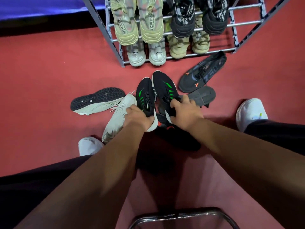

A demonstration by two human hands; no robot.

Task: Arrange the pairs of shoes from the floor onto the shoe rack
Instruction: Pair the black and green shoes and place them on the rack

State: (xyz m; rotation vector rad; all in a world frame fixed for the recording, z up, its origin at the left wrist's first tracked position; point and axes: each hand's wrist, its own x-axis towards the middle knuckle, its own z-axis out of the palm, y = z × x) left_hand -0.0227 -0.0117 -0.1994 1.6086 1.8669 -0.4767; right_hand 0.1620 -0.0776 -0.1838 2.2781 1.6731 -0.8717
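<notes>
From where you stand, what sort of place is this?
Likely an indoor shoe-storage corner: a grey metal shoe rack lined with sneakers, a red floor, and more shoes loose before it, like the dark grey orange-marked sneaker.

Floor [41,66]: red, smooth, low sheen, fills most of view. Shadows on it soft-edged, darkest near bottom centre. Top left: bright blue surface [41,7] (mat or cloth, cannot tell), lower edge running roughly level. Black band [41,28] directly below it, meeting red floor. Bottom centre: dark metal tube [181,214], bent into rounded frame, glossy, highlights along top; floor visible through its loop.
</notes>
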